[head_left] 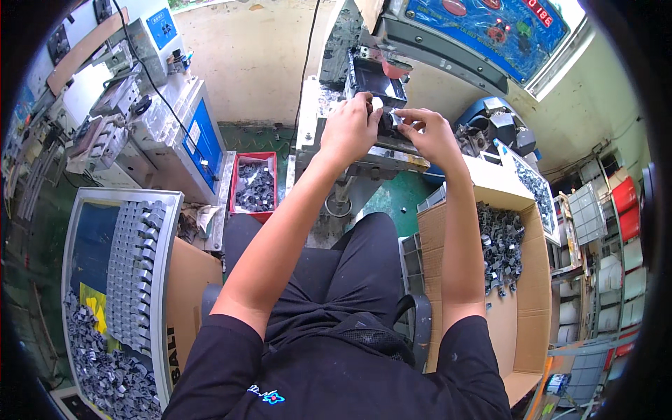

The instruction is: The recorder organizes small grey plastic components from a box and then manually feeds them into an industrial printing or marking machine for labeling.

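Both arms reach forward to a bench machine with a dark metal fixture [379, 82]. At the fixture's front edge, my left hand [348, 130] is closed, its thumb and index finger pinching a small pale metal piece [378, 103]. Just to the right, my right hand [432, 138] has its fingers curled in a pinch on a small silvery part [396, 119]. The fingertips of the two hands are close together. Exactly how the parts sit against the fixture is too small to make out.
To the left, a metal-framed tray [171, 280] holds rows of grey parts and a loose heap. A red bin [273, 183] with dark parts stands beyond my knees. At right is a cardboard box [530, 294] of small parts. A blue control panel [483, 31] hangs above.
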A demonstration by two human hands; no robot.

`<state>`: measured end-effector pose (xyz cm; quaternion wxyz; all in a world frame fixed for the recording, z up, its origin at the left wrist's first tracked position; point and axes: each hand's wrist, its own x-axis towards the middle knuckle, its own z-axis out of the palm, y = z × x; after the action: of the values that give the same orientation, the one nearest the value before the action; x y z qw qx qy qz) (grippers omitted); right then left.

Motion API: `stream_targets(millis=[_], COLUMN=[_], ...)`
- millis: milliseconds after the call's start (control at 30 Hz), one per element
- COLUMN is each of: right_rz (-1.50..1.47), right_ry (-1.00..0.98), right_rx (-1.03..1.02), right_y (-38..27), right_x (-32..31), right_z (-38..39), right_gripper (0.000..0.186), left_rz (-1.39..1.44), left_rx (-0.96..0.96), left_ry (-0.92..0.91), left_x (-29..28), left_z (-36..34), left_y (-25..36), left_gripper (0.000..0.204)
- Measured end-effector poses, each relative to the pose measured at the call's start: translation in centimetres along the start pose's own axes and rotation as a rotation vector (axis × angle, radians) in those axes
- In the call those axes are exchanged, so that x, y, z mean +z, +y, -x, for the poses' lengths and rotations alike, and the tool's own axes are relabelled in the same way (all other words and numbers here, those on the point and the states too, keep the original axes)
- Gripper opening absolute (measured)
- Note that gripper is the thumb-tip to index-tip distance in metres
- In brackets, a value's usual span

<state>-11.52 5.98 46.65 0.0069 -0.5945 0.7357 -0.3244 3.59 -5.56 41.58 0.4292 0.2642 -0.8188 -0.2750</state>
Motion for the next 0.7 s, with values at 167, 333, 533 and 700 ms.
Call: stream_targets(millis=[167, 333, 533, 700], right_rz=[0.160, 0.191, 0.114, 0.102], right_ry=[-0.128, -0.253, -0.202, -0.124], right_rx=[0.012, 0.028, 0.044, 0.073], right_y=[-0.7, -1.4, -0.1, 0.3], right_x=[-1.3, -2.0, -1.4, -0.6], right_z=[-1.3, -2.7, -2.4, -1.6], right_gripper=[0.032, 0.034, 0.036, 0.035], left_rz=[-0.001, 0.007, -0.006, -0.014], left_rx=[-0.007, -0.013, -0.016, -0.020], left_ry=[-0.011, -0.015, -0.026, -0.015], left_x=[0.0, -0.2, 0.0, -0.1], left_z=[-0.1, -0.1, -0.1, 0.0], left_y=[0.0, 0.0, 0.0, 0.1], left_gripper=[0.038, 0.038, 0.039, 0.040])
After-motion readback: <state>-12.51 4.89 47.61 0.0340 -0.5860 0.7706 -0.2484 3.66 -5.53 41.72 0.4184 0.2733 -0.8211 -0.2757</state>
